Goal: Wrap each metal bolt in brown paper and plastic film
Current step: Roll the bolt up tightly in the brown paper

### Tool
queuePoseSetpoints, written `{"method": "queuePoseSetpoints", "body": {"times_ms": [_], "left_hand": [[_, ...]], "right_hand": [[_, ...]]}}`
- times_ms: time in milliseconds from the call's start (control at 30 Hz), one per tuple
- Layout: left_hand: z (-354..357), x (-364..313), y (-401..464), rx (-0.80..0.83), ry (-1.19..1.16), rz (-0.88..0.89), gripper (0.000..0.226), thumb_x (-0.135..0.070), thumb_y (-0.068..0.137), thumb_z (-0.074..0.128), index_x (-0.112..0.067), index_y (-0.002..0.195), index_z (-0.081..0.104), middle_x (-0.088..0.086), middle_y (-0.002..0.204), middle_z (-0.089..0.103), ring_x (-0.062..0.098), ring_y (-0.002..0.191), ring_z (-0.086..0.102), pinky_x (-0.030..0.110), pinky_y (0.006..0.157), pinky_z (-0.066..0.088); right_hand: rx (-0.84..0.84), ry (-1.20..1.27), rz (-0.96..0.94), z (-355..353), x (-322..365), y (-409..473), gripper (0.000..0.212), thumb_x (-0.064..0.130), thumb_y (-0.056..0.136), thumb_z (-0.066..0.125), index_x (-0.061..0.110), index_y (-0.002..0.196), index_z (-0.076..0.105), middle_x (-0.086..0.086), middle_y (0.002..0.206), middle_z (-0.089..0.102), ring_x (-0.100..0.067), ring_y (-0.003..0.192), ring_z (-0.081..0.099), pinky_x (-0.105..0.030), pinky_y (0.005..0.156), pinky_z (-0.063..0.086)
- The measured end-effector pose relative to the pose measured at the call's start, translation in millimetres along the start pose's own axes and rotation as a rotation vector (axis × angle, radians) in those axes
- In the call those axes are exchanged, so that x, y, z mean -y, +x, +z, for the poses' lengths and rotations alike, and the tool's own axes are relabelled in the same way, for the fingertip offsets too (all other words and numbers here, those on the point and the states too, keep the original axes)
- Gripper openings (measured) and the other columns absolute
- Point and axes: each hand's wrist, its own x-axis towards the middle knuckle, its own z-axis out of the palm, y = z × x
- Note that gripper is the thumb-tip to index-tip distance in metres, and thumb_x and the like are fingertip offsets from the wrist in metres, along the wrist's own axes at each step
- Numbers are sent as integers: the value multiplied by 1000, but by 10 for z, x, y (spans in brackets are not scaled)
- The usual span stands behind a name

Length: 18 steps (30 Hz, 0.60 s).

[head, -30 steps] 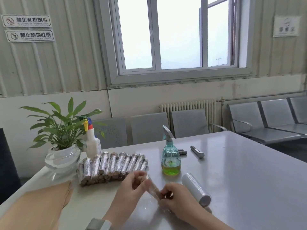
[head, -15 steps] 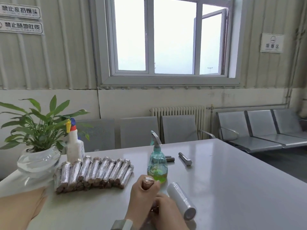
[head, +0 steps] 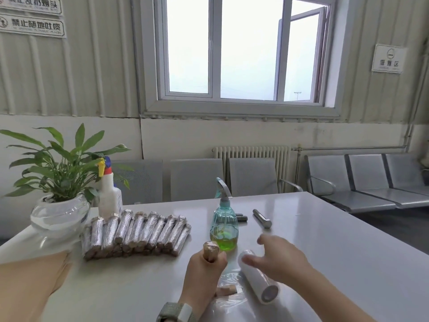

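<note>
The paper-wrapped bolt (head: 210, 251) sits upright in the left hand (head: 204, 274), and most of it is hidden: only the brown, crinkled top pokes out at twelve o'clock of the fist, while a lower end shows at four o'clock of the palm, sunk in a loose sheet of plastic film (head: 228, 296). The film is clear and hard to trace against the grey table (head: 336, 263). The left fingers are curled tight around the bolt. The right hand (head: 279, 259) is blurred, fingers spread and loose, holding nothing, hovering over the far end of the film roll (head: 258, 276), which lies at three o'clock of the left hand; contact cannot be made out.

At ten o'clock of the left hand lies a stack of finished wrapped bolts (head: 137, 232), silvery with film, brown at the ends, packed side by side. At twelve o'clock stands a teal spray bottle (head: 224, 225) with green liquid filling its lower third. It half hides a dark bolt (head: 241, 217) behind it; a bare metal bolt (head: 261, 218) lies at one o'clock.

Far left, a glass bowl (head: 60, 214) holds a leafy plant (head: 62, 166), with a white squeeze bottle (head: 110, 196) just beside it. Sheets of brown paper (head: 30, 282) are cut off by the left edge. A watch (head: 178, 312) on the left wrist is cropped at the bottom.
</note>
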Motion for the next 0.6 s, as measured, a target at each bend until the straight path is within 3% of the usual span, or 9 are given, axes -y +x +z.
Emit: {"method": "queuePoseSetpoints", "body": {"times_ms": [67,167,267,367,400,500,600], "left_hand": [[-5,-18,0,-16,12,-2,32,-22,64,68,5,78,59,5,66,37,23,67,40,55,54,58],[-16,-7,7,-32,127,47,34,-29,66,66,3,73,56,5,61,36,20,60,39,56,58,58],[-6,-10,-20,-5,79,44,29,-30,67,68,-3,69,55,4,64,33,16,52,40,50,57,59],[-11,3,-8,28,139,164,38,-44,65,68,-8,70,56,1,57,36,15,49,36,23,49,44],[-16,2,-5,45,177,205,46,-51,65,67,-6,71,58,1,57,43,15,50,39,24,49,40],[-19,3,22,99,165,205,59,-62,73,72,-4,85,71,4,77,73,21,67,66,34,65,53],[-30,-21,1,189,109,191,53,-64,72,69,-12,83,73,15,76,73,25,62,67,30,55,52]], "right_hand": [[241,83,99,72,7,16,67,77,71,59,18,102,53,3,100,61,-15,83,62,-28,62,50],[294,207,121,184,0,80,47,60,69,69,17,81,53,3,76,57,-13,65,60,-21,48,42],[383,689,256,81,-7,154,49,45,66,73,8,95,59,-9,80,59,-20,55,65,-27,52,54],[490,979,228,-91,29,178,59,37,67,77,2,109,55,-17,87,59,-29,58,66,-38,61,59],[499,993,201,-131,51,184,60,36,68,78,1,111,55,-20,87,62,-30,59,67,-37,61,58],[491,1047,153,-179,122,229,59,34,70,80,1,113,56,-21,87,66,-29,62,66,-34,59,56],[511,1141,178,-186,158,233,51,32,76,79,3,112,57,-17,78,67,-27,59,65,-32,58,55]]}}
